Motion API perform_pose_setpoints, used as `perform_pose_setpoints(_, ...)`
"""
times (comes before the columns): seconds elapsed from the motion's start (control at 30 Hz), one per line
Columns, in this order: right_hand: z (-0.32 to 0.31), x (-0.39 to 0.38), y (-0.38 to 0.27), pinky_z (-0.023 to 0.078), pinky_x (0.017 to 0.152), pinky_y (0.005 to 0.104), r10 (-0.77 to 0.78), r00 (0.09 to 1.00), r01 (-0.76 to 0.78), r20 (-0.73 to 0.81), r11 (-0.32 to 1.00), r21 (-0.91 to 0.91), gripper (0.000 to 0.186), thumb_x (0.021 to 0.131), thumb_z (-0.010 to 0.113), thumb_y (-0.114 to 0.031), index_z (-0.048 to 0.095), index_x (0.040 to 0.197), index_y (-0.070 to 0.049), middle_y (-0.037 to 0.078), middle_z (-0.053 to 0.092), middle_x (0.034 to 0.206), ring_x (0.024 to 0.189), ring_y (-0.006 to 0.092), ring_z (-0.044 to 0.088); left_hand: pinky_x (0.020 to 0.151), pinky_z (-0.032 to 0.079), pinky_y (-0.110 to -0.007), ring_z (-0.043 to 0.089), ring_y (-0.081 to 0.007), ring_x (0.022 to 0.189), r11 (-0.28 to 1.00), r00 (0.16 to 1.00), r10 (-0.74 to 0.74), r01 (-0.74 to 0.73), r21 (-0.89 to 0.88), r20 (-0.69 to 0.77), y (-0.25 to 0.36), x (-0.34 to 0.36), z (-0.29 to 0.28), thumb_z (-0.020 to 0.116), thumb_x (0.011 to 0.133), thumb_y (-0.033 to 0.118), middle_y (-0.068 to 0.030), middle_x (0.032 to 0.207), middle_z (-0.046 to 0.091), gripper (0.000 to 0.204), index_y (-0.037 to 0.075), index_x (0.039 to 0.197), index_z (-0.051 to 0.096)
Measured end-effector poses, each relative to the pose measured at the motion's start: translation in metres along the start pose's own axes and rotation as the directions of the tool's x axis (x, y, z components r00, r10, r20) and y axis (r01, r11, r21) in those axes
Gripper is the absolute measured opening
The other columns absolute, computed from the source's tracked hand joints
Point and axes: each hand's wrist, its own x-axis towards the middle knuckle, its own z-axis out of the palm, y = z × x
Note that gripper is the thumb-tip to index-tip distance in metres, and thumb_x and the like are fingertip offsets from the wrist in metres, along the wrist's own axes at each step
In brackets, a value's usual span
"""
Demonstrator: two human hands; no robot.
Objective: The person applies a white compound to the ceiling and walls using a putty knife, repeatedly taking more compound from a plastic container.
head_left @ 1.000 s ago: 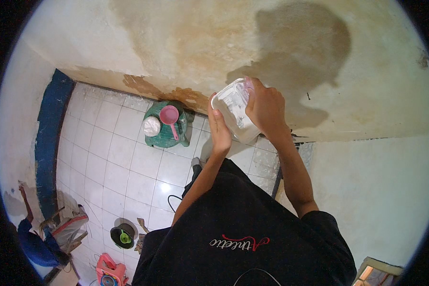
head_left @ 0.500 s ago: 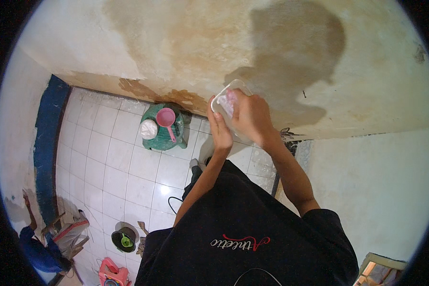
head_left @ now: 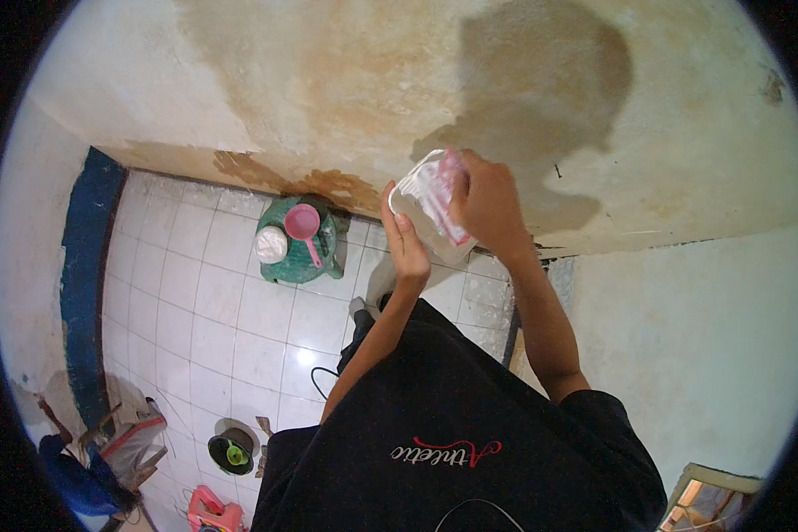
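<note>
In front of the stained wall (head_left: 328,106), my left hand (head_left: 408,253) is closed along the side of a see-through plastic tub with a white rim (head_left: 393,197). My right hand (head_left: 495,208) grips a flat pink spreader (head_left: 436,191) at the tub's mouth. White paste coats the spreader's face in streaks, and the fingers lie over its right part. The tub's inside is mostly hidden behind the spreader.
On the tiled floor a green stool (head_left: 284,270) bears a pink dipper (head_left: 302,222) and a white round-topped thing (head_left: 271,245). Lower left are a dark bucket (head_left: 217,452), a pink plastic thing (head_left: 213,512) and another person (head_left: 78,474) beside a sack (head_left: 135,445).
My right hand has shifted a little right, and the spreader has turned so more of its paste-coated face and pink edge show. My left hand still holds the tub.
</note>
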Motion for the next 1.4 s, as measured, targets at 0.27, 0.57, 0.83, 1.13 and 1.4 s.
perform_pose_setpoints(0.27,0.002,-0.006,-0.012,0.048,0.066,0.0494,-0.009,0.996,0.01,0.09,1.0,-0.018,0.024,0.077,0.055,-0.004,0.063,0.099,0.002,0.026,0.061,0.077,0.072,0.0443,0.06,0.109,0.026,-0.038,0.036,-0.0267,0.13,0.995,0.998,0.01,-0.003,-0.101,0.062,0.0,-0.002,-0.002,0.026,0.104,0.035,-0.0192,0.139,0.037,0.055,-0.003,0.143,0.026)
perform_pose_setpoints(0.57,-0.006,0.002,-0.013,0.048,0.066,0.0484,-0.066,0.997,0.067,0.046,0.998,-0.006,0.017,0.077,0.057,-0.005,0.063,0.089,0.004,0.027,0.061,0.078,0.073,0.0455,0.059,0.109,0.025,-0.036,0.035,-0.0268,0.129,1.0,0.997,0.012,-0.013,0.008,0.07,0.013,-0.002,-0.006,0.027,0.104,0.03,-0.0197,0.14,0.035,0.052,-0.005,0.143,0.026)
perform_pose_setpoints(0.83,-0.008,0.005,-0.004,0.048,0.067,0.0472,-0.073,0.997,0.073,0.01,0.997,-0.01,0.018,0.076,0.056,-0.005,0.064,0.089,0.005,0.028,0.06,0.079,0.075,0.0456,0.059,0.109,0.025,-0.036,0.035,-0.0275,0.129,0.995,0.993,0.089,-0.093,0.046,0.077,0.001,-0.004,-0.009,0.027,0.104,0.028,-0.0202,0.139,0.036,0.051,-0.005,0.142,0.027)
perform_pose_setpoints(1.13,-0.001,0.001,0.006,0.048,0.069,0.0512,-0.092,0.995,0.092,0.032,0.995,-0.024,0.019,0.081,0.058,-0.017,0.063,0.092,-0.003,0.02,0.065,0.08,0.075,0.0406,0.063,0.109,0.026,-0.038,0.037,-0.0263,0.129,0.998,0.997,0.03,-0.026,-0.053,0.07,0.002,-0.006,-0.002,0.026,0.104,0.035,-0.0186,0.138,0.038,0.054,-0.003,0.142,0.027)
perform_pose_setpoints(1.4,0.002,-0.013,0.0,0.049,0.061,0.0487,0.067,0.998,-0.066,0.014,0.994,-0.086,0.025,0.082,0.058,-0.015,0.062,0.104,-0.005,0.022,0.063,0.071,0.066,0.0413,0.062,0.108,0.027,-0.039,0.038,-0.0249,0.128,0.987,0.996,-0.076,0.082,-0.139,0.046,0.003,-0.006,0.001,0.027,0.103,0.042,-0.0164,0.137,0.04,0.057,-0.001,0.141,0.029)
